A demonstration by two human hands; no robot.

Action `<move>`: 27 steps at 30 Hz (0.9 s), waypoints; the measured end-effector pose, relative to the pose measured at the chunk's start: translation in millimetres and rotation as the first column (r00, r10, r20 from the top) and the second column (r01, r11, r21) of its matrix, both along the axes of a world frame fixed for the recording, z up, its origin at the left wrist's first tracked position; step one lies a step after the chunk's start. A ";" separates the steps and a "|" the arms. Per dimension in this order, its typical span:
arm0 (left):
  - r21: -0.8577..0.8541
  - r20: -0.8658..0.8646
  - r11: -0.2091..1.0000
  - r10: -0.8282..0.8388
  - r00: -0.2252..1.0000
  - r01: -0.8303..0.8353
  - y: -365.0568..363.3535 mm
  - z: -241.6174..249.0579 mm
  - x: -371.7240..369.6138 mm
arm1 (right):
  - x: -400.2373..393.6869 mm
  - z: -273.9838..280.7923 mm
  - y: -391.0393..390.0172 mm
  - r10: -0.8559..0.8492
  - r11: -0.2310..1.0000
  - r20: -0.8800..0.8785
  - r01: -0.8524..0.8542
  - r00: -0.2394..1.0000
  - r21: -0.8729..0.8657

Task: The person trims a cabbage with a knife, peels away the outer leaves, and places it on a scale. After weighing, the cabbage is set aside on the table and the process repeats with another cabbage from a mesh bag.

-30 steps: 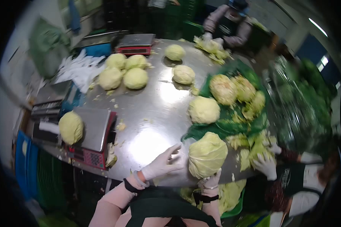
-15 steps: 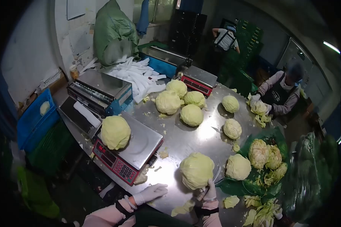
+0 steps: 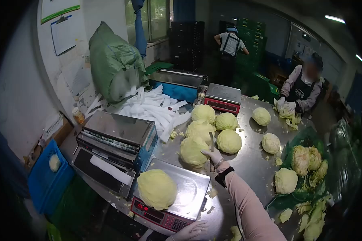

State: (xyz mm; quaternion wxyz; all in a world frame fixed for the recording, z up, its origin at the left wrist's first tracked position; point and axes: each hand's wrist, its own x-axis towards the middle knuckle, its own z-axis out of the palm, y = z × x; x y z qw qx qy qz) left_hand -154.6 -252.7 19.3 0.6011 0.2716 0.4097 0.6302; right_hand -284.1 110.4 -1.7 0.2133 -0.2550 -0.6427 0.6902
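My right hand [image 3: 215, 156], white-gloved, reaches across the steel table with a thin knife [image 3: 212, 148] in its grip. Its fingers also touch the side of a pale green cabbage [image 3: 194, 152], which rests against a group of several cabbages. Low in the view, my left hand [image 3: 192, 230] is gloved too. Its fingers are stretched out and it holds nothing, close by the keypad of the red scale [image 3: 189, 193]. On that scale's plate sits another cabbage [image 3: 157, 189], with the red display lit beside it.
A film-wrapping machine [image 3: 116, 130] stands left, with white foam strips [image 3: 149, 108] behind it. A second scale [image 3: 223, 98] is at the back. Trimmed cabbages lie by a green net bag [image 3: 287, 199] on the right. A co-worker [image 3: 301, 86] handles leaves across the table.
My right hand has moved the cabbage from the table's front to the group farther back. My left hand remains low by the scale. The view has shifted.
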 end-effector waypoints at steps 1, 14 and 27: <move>-0.018 -0.009 1.000 -0.017 1.000 0.017 -5.8 -1.2 -6.9 | -12.6 -2.7 -3.6 0.047 0.999 0.055 -0.047 0.997 -0.010; -0.028 0.109 0.997 -0.073 0.991 0.076 -17.1 14.4 -28.5 | 82.1 -41.2 22.1 0.015 0.923 0.228 0.074 0.974 -0.379; -0.184 -0.098 0.975 -0.147 0.984 0.128 52.1 36.1 11.7 | 280.3 -55.8 -131.5 -0.279 0.830 0.275 0.375 0.920 -0.412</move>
